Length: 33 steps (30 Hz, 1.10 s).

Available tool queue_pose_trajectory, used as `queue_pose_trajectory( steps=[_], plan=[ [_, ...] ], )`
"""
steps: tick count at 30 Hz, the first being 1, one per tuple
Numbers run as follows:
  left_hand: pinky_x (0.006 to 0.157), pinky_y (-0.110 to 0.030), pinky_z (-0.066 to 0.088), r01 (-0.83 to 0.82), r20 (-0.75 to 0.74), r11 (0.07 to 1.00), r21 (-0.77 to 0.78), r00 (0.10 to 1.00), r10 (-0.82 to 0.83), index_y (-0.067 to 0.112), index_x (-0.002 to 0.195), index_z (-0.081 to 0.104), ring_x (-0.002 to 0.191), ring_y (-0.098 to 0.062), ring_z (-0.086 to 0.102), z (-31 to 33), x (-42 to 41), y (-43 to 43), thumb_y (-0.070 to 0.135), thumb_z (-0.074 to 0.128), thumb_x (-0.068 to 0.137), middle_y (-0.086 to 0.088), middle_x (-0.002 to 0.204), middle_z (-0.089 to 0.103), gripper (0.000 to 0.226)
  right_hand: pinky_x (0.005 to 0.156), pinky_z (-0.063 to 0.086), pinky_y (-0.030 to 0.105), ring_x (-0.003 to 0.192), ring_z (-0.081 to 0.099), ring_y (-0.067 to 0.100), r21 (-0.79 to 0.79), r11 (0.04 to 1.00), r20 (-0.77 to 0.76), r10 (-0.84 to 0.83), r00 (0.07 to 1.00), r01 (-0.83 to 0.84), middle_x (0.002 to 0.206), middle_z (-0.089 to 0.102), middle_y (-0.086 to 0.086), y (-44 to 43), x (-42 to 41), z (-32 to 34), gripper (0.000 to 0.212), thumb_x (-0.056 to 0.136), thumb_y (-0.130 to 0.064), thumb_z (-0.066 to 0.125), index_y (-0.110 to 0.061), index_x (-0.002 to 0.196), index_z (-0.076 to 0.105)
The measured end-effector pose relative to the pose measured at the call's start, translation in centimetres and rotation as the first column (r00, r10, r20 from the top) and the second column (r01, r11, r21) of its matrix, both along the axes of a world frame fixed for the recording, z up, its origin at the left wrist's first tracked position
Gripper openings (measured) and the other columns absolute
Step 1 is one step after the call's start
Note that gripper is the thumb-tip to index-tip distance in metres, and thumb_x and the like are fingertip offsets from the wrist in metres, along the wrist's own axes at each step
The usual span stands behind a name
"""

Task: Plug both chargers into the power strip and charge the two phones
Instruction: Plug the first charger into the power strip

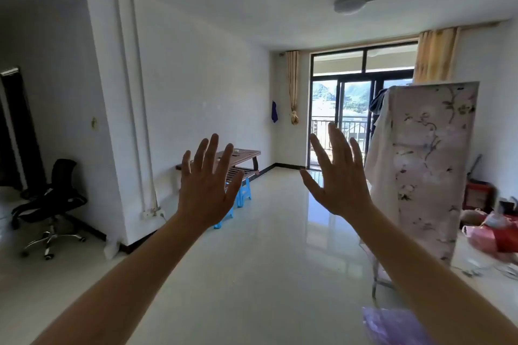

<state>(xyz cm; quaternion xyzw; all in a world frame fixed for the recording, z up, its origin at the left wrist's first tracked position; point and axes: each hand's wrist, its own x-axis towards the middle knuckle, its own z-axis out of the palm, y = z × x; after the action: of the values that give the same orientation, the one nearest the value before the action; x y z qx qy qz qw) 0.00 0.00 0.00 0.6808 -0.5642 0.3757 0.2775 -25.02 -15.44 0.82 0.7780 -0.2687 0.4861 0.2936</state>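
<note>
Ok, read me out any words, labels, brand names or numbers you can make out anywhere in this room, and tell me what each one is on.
No text can be read anywhere in this view.
Floral fabric wardrobe: a branch-and-blossom pattern only, no words.
Red items on the floor at the right: too blurred to show any print.
Wall socket: too small to read any marking.
Left hand and right hand: open, empty.

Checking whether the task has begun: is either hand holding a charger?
No, the left hand and right hand are both raised, open and empty.

Ahead of me the glossy tiled floor (pixel 266 246) carries a black office chair (pixel 49 199), blue stools (pixel 241 196) and a low wooden bench (pixel 238 159).
</note>
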Motion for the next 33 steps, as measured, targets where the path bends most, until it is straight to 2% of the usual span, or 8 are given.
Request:
queue_pose_trajectory(
  steps=[6, 11, 15, 25, 29, 33],
  plan=[
    [0.121, -0.054, 0.005, -0.075, -0.002, 0.99, 0.123, 0.997, 0.076, 0.02, 0.158, 0.024, 0.154, -0.033, 0.015, -1.6, 3.7, -13.0, 0.065, 0.012, 0.099, -0.013, 0.168, 0.012, 0.075, 0.121, 0.018, 0.058, 0.154, 0.015, 0.034, 0.161, 0.986, -0.01, -0.033, 0.999, 0.034, 0.166, 0.013, 0.021, -14.1, 4.4, -3.9, 0.076, 0.097, -0.056, 0.046, -0.016, 0.158, 0.026],
    [0.119, -0.06, 0.014, -0.143, 0.002, 0.977, 0.155, 0.989, 0.145, 0.02, 0.156, 0.027, 0.152, -0.035, 0.021, -1.0, 7.8, -22.0, 0.061, 0.022, 0.099, -0.014, 0.168, 0.015, 0.071, 0.123, 0.012, 0.056, 0.155, 0.012, 0.034, 0.221, 0.975, -0.072, -0.023, 0.997, 0.039, 0.167, 0.009, 0.02, -24.4, 9.1, -4.6, 0.078, 0.097, -0.061, 0.041, -0.018, 0.159, 0.02],
    [0.119, -0.061, 0.016, -0.186, 0.0, 0.969, 0.166, 0.982, 0.188, 0.019, 0.155, 0.029, 0.152, -0.034, 0.021, -1.0, 11.8, -27.9, 0.062, 0.018, 0.098, -0.014, 0.168, 0.016, 0.072, 0.124, 0.011, 0.055, 0.155, 0.01, 0.033, 0.287, 0.958, -0.087, 0.004, 0.996, 0.021, 0.168, 0.006, 0.018, -31.4, 14.1, -4.7, 0.079, 0.096, -0.063, 0.038, -0.021, 0.159, 0.018],
    [0.118, -0.062, 0.019, -0.169, -0.07, 0.982, 0.084, 0.982, 0.175, 0.018, 0.155, 0.03, 0.152, -0.035, 0.023, -5.3, 25.5, -47.6, 0.057, 0.026, 0.1, -0.015, 0.167, 0.017, 0.067, 0.123, 0.011, 0.057, 0.155, 0.009, 0.035, 0.211, 0.977, -0.244, 0.05, 0.968, 0.003, 0.168, 0.006, 0.018, -51.8, 29.2, -8.1, 0.08, 0.096, -0.065, 0.036, -0.021, 0.16, 0.015],
    [0.116, -0.064, 0.021, -0.117, -0.061, 0.985, 0.123, 0.99, 0.125, 0.014, 0.155, 0.031, 0.15, -0.037, 0.025, -5.1, 31.4, -58.2, 0.053, 0.031, 0.101, -0.018, 0.166, 0.02, 0.066, 0.123, 0.011, 0.056, 0.155, 0.011, 0.035, 0.197, 0.978, -0.327, 0.008, 0.945, 0.06, 0.168, 0.006, 0.018, -61.9, 34.3, -7.9, 0.08, 0.096, -0.064, 0.035, -0.02, 0.16, 0.016],
    [0.115, -0.065, 0.022, -0.093, -0.107, 0.978, 0.186, 0.988, 0.115, 0.014, 0.155, 0.03, 0.149, -0.039, 0.027, -4.7, 36.1, -69.3, 0.053, 0.028, 0.101, -0.019, 0.165, 0.021, 0.067, 0.124, 0.01, 0.055, 0.154, 0.012, 0.036, 0.185, 0.976, -0.365, -0.04, 0.93, 0.115, 0.168, 0.006, 0.02, -71.5, 37.5, -7.4, 0.078, 0.097, -0.063, 0.033, -0.019, 0.159, 0.017]
  ],
)
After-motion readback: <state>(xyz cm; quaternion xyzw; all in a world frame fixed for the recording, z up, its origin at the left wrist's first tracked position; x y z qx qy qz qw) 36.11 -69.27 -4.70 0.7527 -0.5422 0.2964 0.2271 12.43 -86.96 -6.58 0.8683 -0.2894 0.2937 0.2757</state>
